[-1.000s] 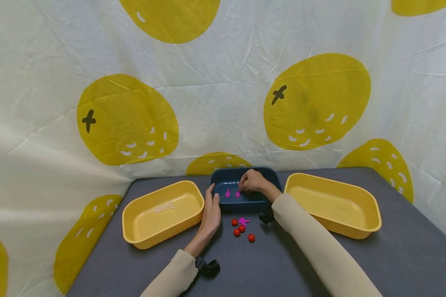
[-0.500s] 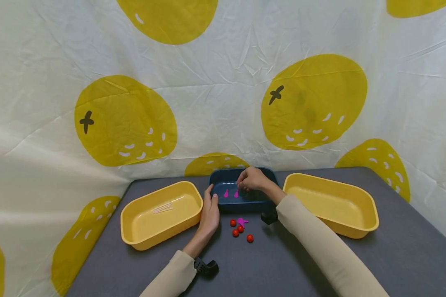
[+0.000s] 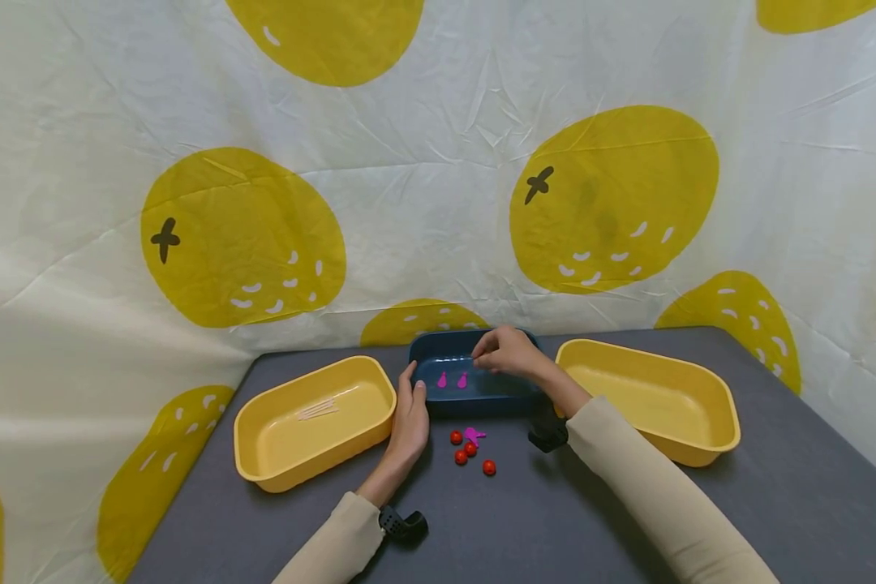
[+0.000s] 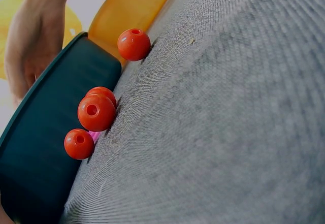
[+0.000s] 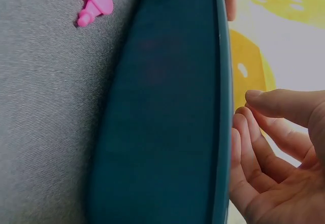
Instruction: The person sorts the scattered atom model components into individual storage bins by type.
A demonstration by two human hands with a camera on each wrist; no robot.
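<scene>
Right hand now farther from pink pieces in the tray

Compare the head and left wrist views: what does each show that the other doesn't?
Only head: the left yellow tray with pale sticks in it, two pear-shaped pink pieces inside the blue tray, and most of the left hand.

Only left wrist: clear holes in the red beads.

Both: four red beads, the blue tray's outside, the right yellow tray, the right hand, and pink plastic on the table, mostly hidden in left wrist.
</scene>
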